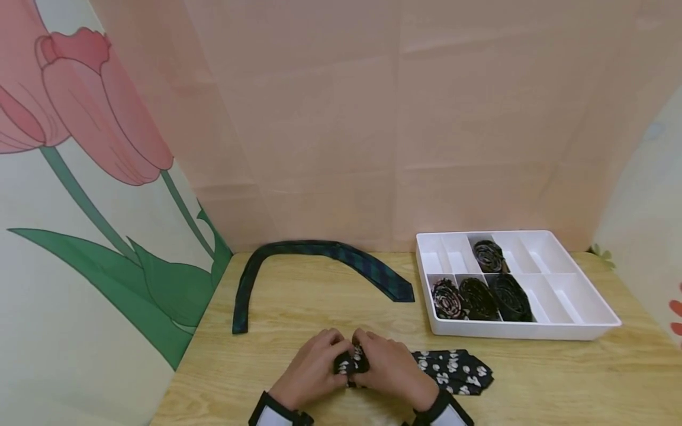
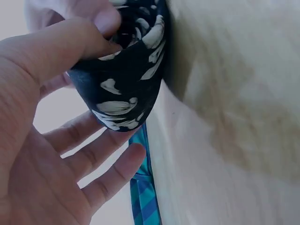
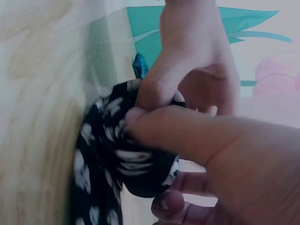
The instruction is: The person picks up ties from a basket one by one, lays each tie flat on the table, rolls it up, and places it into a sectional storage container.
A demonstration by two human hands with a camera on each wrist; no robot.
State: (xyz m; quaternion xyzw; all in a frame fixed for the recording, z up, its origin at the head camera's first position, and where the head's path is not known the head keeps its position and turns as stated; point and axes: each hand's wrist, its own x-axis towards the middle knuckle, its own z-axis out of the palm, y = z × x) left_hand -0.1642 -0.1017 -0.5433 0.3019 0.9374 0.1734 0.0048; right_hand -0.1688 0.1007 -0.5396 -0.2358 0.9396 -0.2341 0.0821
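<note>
A black necktie with white flowers (image 1: 454, 371) is partly rolled up near the front of the table, its wide pointed end lying flat to the right. My left hand (image 1: 315, 368) holds the roll from the left, thumb at the coil's open side and fingers spread beneath it in the left wrist view. From the right, my right hand (image 1: 391, 368) grips the same roll (image 3: 140, 161), with its thumb pressed on the coil. Both thumbs come close together there. The narrow end is hidden inside the coil.
A dark green and navy plaid necktie (image 1: 373, 269) lies curved behind my hands. At the right stands a white divided tray (image 1: 524, 331) with several rolled dark neckties (image 1: 510, 297) in its compartments. A pink backdrop (image 1: 319, 118) rises along the table's (image 1: 208, 378) back edge.
</note>
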